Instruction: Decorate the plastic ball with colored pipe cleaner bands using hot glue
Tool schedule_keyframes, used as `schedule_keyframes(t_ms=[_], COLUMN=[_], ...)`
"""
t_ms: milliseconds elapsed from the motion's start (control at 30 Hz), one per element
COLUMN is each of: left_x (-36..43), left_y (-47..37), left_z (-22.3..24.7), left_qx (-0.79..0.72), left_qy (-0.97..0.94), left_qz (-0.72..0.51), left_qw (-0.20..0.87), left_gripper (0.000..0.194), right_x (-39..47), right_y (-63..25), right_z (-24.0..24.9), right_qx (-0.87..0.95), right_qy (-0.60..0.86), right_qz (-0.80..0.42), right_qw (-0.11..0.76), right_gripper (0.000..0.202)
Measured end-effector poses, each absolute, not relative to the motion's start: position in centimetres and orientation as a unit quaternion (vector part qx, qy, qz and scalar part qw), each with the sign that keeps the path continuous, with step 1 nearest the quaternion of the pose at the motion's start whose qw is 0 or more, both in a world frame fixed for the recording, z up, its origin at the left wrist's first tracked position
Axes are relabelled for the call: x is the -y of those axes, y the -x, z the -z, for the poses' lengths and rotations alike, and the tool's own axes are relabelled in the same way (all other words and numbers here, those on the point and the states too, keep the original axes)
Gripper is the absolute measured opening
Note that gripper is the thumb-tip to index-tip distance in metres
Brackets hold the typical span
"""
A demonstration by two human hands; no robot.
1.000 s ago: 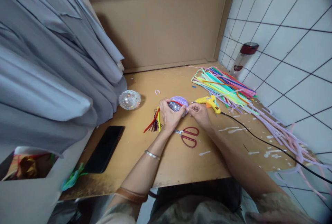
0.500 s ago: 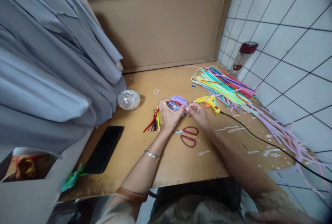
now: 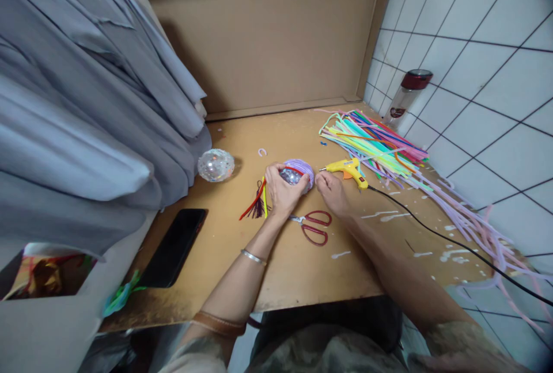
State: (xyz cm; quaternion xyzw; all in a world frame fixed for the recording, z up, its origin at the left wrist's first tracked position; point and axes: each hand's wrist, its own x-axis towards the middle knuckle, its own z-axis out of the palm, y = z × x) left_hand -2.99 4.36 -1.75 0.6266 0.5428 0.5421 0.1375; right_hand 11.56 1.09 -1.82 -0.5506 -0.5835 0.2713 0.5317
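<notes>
Left of your red-handled scissors (image 3: 315,228), you have a clear ball (image 3: 216,165) with orange flecks and a black phone (image 3: 174,248); beyond the scissors, a yellow glue gun (image 3: 348,171) and multicoloured pipe cleaners (image 3: 375,145), with pink, blue, yellow, mint and lilac.

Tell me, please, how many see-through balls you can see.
2. The clear ball rests on the table, beside the grey cloth; the purple-wrapped ball is in the left hand, partly covered by its fingers. More may be hidden.
</notes>
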Motion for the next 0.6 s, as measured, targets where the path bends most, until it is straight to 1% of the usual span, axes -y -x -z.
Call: schedule_keyframes(t_ms=[133,233,333,600], left_x=[-4.39,-4.37,-4.31,-4.23], left_y=[3.02,3.03,3.00,2.95], left_z=[1.83,1.82,1.75,1.71], left_qx=[-0.544,-0.539,-0.537,-0.537], left_qy=[-0.625,-0.626,-0.627,-0.625], left_qz=[-0.542,-0.545,-0.546,-0.548], left_qw=[0.139,0.140,0.142,0.144], left_gripper=[0.056,0.055,0.055,0.055], right_x=[-1.24,-1.37,-1.43,-1.60], right_y=[-11.42,-11.43,-11.43,-11.43], right_z=[2.28,2.29,2.09,1.98], right_qx=[0.540,0.505,0.494,0.486], right_qy=[0.543,0.531,0.524,0.522], right_qz=[-0.311,-0.351,-0.375,-0.392], right_qw=[0.563,0.584,0.584,0.581], right_gripper=[0.028,0.032,0.035,0.036])
